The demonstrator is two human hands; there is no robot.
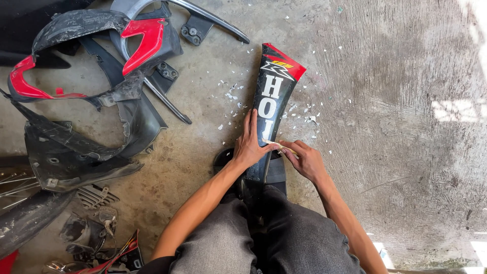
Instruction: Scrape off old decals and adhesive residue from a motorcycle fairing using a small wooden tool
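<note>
The right hand (306, 160) is pinched shut on a small pale scraper (278, 145), thumb and fingers closed round its near end, the far end lying on the black panel (271, 106) just below the white lettering. The left hand (250, 144) lies flat and spread on the panel's left edge, fingers pointing to 12 o'clock, thumb reaching toward the scraper tip; it presses down and grips nothing.

The panel is a long, narrow piece of black bodywork with a red tip, running from between the person's knees out toward 12 o'clock on the concrete floor (395, 127). White flakes (307, 116) lie scattered on the floor on both sides of it, thickest at 10 and 1 o'clock of the hands.

To scrape well, I judge the blade should be kept at a low angle to the surface, so it lifts the sticker without gouging the paint. Short strokes away from the body, toward 12 o'clock, suit this grip. The flat hand should sit just beside the working spot, never ahead of the edge, in case of a slip.

Out at 9 to 11 o'clock lies a heap of fairings (101, 76), black and red, well apart from the hands. At 8 o'clock sit smaller parts (94, 223).
</note>
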